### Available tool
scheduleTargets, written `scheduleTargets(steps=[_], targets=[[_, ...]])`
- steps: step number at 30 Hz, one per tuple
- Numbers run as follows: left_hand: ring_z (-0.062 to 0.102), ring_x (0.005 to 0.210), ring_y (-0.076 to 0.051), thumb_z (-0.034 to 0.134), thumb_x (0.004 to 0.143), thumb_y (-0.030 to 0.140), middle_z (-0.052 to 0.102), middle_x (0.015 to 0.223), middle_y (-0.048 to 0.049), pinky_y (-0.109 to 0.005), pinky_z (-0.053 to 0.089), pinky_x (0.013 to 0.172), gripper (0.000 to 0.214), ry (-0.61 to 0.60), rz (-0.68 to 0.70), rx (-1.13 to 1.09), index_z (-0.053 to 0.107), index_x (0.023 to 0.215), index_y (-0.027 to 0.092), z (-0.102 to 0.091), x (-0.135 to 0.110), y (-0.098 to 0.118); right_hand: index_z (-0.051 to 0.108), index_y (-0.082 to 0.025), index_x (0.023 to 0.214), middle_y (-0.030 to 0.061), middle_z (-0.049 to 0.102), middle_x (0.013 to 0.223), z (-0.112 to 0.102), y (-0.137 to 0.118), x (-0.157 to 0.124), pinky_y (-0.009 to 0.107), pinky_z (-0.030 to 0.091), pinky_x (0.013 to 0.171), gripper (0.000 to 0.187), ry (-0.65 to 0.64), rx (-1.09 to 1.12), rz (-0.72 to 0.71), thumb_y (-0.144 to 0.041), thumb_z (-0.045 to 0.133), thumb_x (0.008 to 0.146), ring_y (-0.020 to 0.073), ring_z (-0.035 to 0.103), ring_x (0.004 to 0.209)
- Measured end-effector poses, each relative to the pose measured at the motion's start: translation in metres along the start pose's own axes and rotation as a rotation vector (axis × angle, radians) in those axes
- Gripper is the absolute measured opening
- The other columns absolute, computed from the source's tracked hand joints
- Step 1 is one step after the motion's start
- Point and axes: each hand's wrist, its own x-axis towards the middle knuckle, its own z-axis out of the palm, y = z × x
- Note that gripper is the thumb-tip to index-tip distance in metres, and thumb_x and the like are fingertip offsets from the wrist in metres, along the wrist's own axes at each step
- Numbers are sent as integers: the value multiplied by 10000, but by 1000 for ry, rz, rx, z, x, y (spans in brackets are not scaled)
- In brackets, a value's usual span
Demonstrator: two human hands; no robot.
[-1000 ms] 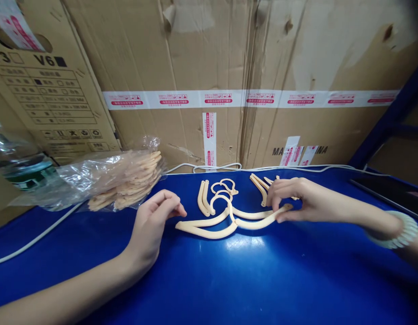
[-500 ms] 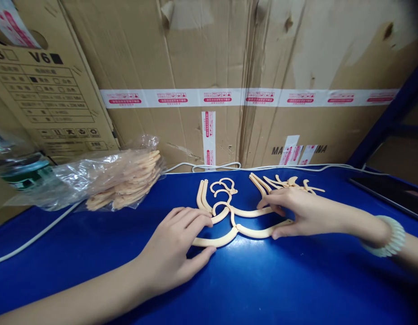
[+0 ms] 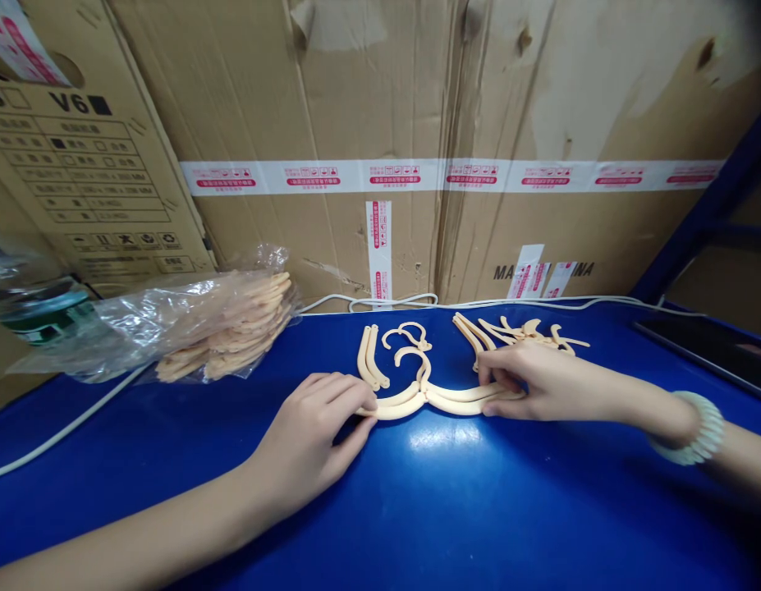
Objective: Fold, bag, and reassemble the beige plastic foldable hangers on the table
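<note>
Two cream plastic hangers (image 3: 438,398) lie stacked on the blue table (image 3: 454,501), hooks pointing away from me. My left hand (image 3: 315,439) pinches their left arm ends between thumb and fingers. My right hand (image 3: 531,382) grips their right arm ends the same way. Just behind lie two more loose hanger pieces (image 3: 371,361) and a small hook (image 3: 408,335).
A clear bag of cream hangers (image 3: 223,328) lies at the left, beside a water bottle (image 3: 32,308). More loose hangers (image 3: 528,331) sit behind my right hand. Cardboard boxes (image 3: 417,123) wall the back; a white cable (image 3: 380,302) runs along them. A dark tablet (image 3: 712,349) lies at the right.
My left hand moved right onto the hangers' left ends. Both hands pushed the near hanger back against the other, so the two now lie together.
</note>
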Motion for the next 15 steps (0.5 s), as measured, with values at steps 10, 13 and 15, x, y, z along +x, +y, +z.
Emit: scheduleTargets(steps=[10,13,15], targets=[[639,897,-228,519,879,129,701,943,-51,-387,455,813,113,-17,-28,-16,597,915,201,-1,0,0,619,-196,928,-36,527,631,-7,8,-3,252,318,527,309,16,29,27,-496,612,852,124,468,538],[626,911,-225,541,859,154,685,975,-57,-366,467,822,125,-57,-89,-127,598,956,207,-5,2,-3,635,-197,979,-45,493,617,-18,18,-6,247,325,517,284,66,89,32,-456,593,870,119,442,527],[617,929,-220,545,845,158,674,996,-58,-343,472,826,155,-90,-124,-195,595,982,210,-8,5,-8,642,-199,971,-48,472,609,-25,26,-7,243,336,518,250,66,105,35,-421,598,865,120,441,532]])
